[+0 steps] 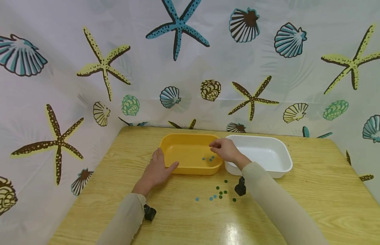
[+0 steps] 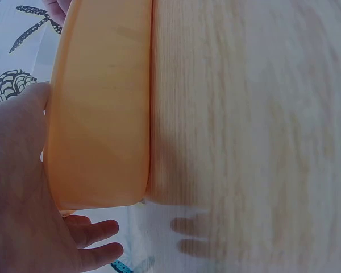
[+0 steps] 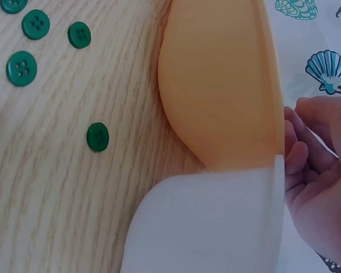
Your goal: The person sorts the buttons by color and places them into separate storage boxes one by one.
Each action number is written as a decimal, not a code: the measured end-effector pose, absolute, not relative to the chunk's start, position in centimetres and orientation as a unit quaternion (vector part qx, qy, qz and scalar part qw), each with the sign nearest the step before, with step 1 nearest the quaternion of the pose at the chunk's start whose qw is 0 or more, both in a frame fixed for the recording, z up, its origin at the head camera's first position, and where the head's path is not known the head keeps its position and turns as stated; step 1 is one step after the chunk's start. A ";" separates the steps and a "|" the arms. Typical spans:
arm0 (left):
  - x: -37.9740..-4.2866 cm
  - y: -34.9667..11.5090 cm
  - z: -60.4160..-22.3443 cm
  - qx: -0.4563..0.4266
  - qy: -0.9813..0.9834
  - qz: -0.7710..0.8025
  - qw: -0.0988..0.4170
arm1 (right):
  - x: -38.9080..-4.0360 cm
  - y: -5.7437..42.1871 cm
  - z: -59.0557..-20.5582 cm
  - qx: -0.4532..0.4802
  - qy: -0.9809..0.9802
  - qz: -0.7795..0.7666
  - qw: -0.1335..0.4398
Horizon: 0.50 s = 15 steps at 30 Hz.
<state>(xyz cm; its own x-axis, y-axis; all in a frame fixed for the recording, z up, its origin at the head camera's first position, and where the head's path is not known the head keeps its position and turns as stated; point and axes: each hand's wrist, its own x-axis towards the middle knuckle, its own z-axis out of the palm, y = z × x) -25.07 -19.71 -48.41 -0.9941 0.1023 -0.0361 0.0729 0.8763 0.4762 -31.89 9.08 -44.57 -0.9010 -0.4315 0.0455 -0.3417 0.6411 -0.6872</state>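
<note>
A yellow plastic tray [image 1: 183,170] stands on the table with several small blue buttons [image 1: 203,159] inside, toward its right end. My left hand [image 1: 155,170] rests spread over the front left corner. Its thumb lies along the front rim, and its fingers [image 2: 96,232] reach past the left end. Over the right end of the tray is my right hand [image 1: 227,150], its fingers loosely bent and nothing showing between fingertips and thumb. In the right wrist view, that hand [image 3: 324,153] is partly hidden behind the rims. Beside the yellow tray stands a white tray [image 1: 287,160].
In front of the trays lie several green buttons [image 1: 221,193], and a few blue buttons [image 1: 211,198] are to their left. Green buttons [image 3: 21,68] with four holes show closely in the right wrist view. A cloth [image 1: 190,75] printed with shells and starfish hangs behind the table.
</note>
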 end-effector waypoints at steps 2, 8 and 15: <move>-25.1 -19.6 -48.3 0.046 0.969 0.243 0.028 | -31.8 9.3 -44.6 -0.215 0.903 -0.368 0.056; -25.1 -19.5 -48.3 0.045 0.969 0.241 0.031 | -31.3 10.1 -44.4 -0.225 0.900 -0.370 0.051; -25.1 -19.6 -48.4 0.044 0.969 0.243 0.031 | -30.1 11.1 -44.1 -0.249 0.898 -0.360 0.049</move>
<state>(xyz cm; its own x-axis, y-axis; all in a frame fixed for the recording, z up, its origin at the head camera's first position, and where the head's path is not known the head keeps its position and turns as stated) -25.09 -19.59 -48.40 -0.9943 0.0993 -0.0385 0.0694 0.8785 0.4727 -30.11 11.09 -44.12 -0.8717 -0.4814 0.0917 -0.4115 0.6176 -0.6702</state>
